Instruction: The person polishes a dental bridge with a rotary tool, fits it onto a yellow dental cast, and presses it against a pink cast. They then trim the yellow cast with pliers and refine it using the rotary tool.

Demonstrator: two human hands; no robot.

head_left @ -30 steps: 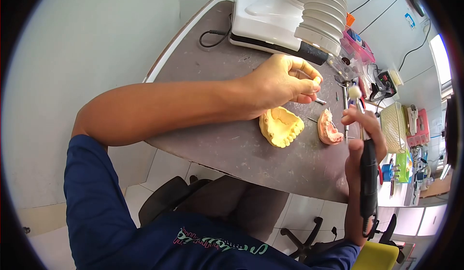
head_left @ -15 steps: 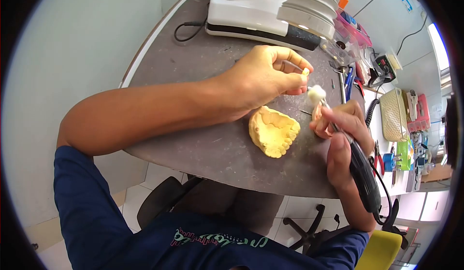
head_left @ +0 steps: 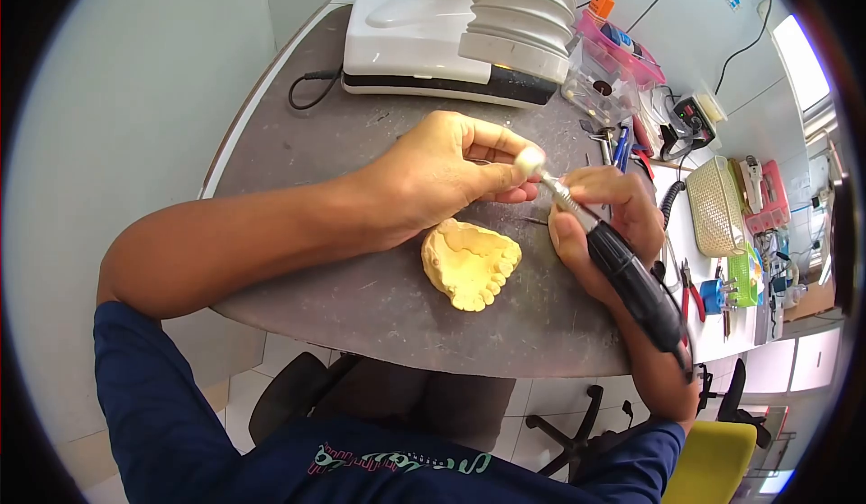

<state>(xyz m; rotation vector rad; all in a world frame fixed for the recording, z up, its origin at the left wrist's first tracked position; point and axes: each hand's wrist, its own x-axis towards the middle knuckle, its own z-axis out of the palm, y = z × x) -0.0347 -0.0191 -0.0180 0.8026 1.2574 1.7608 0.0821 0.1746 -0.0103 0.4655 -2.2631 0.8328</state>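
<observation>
My left hand (head_left: 451, 161) is closed in a pinch, fingertips together, on a small piece that the white buff now hides. My right hand (head_left: 613, 220) is wrapped round a black and silver rotary handpiece (head_left: 631, 269), which slants up to the left. At its tip a round, white, fluffy polishing buff (head_left: 529, 162) meets the fingertips of my left hand, slightly blurred. Below my hands a yellow plaster dental model (head_left: 469, 265) lies on the dark table, its teeth toward the right. Neither hand touches it. A thin metal bur (head_left: 535, 221) lies beside my right hand.
A white machine (head_left: 415, 35) with a ribbed hose (head_left: 523, 8) stands at the back of the table (head_left: 298, 287). To the right are a clear box (head_left: 600, 80), a pink tray (head_left: 622, 48), blue-handled tools (head_left: 621, 147), a cream basket (head_left: 715, 206) and red pliers (head_left: 693, 292).
My right hand has brought the buff left and up against the left fingertips. The small yellowish piece seen there before is now covered. The whole view has shifted somewhat.
</observation>
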